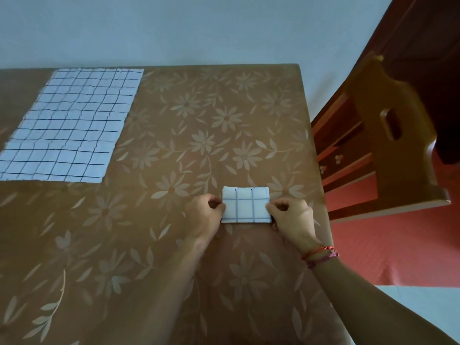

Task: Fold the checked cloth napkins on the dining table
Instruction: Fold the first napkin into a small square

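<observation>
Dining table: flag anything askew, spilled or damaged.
Nothing stands out. The small folded white checked napkin lies square between the left hand and right hand; the large unfolded checked cloth lies flat, only lightly rippled, on the brown floral tablecloth.

Two checked napkins total; one folded napkin (246,204) down to a small rectangle, one flat napkin (67,125) spread open; two hands, left hand (204,216) and right hand (292,217); one table (174,245); one wooden chair (388,135); couple of wrist bracelets (319,255), exact number hard to tell.

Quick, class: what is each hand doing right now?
Left hand: closed, pinching the folded napkin's left edge.
Right hand: closed, pinching its right edge.
</observation>
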{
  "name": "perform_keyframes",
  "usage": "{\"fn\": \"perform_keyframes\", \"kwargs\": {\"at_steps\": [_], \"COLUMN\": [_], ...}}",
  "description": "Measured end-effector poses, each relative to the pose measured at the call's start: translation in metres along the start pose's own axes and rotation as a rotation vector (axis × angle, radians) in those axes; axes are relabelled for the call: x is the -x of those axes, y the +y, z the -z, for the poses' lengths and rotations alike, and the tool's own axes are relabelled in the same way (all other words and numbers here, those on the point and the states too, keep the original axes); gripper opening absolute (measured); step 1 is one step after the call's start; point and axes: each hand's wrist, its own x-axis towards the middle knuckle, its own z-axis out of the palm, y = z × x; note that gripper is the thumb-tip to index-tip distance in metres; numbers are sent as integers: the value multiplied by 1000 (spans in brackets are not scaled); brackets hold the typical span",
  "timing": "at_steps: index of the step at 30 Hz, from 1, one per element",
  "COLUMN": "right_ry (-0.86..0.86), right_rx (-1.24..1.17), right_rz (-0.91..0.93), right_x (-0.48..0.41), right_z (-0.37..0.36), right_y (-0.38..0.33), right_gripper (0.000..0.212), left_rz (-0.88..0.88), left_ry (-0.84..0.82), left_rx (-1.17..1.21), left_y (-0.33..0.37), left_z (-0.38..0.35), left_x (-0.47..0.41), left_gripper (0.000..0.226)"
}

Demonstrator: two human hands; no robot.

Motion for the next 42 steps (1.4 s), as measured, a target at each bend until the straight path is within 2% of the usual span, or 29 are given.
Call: {"fn": "perform_keyframes", "kwargs": {"at_steps": [6, 9, 11, 14, 17, 22, 26, 33, 38, 42], "right_ry": [11, 70, 132, 143, 110, 0, -83, -147, -128, -121], "right_rx": [-53, -2, 57, 165, 299, 519, 678, 829, 896, 944], "right_rz": [-38, -23, 106, 334, 559, 717, 821, 749, 661, 638], "right_x": [4, 10, 17, 23, 20, 10, 3, 5, -5, -6], "right_z": [1, 5, 3, -14, -34, -50, -59, -55, -19, -7], "right_y": [-2, -8, -12, -13, -11, -3, 8, 7, 23, 33], "right_gripper": [7, 18, 20, 24, 30, 48, 51, 59, 63, 64], "left_rz": [-82, -330, -493, -631, -734, -767, -781, -752, -673, -676], "left_ry": [9, 66, 11, -54, -85, -90, -93, -159, -133, -149], "left_rx": [-79, -124, -205, -300, -405, -531, -575, -695, -715, -715], "left_y": [-5, -14, -22, -33, -43, -48, -50, -51, -52, -54], "left_z": [7, 10, 6, -10, -23, -26, -25, -20, -16, -12], "left_x": [2, 6, 10, 15, 14, 8, 7, 6, 5, 4], "left_gripper": [16, 15, 26, 45, 48, 47, 50, 54, 52, 53]}}
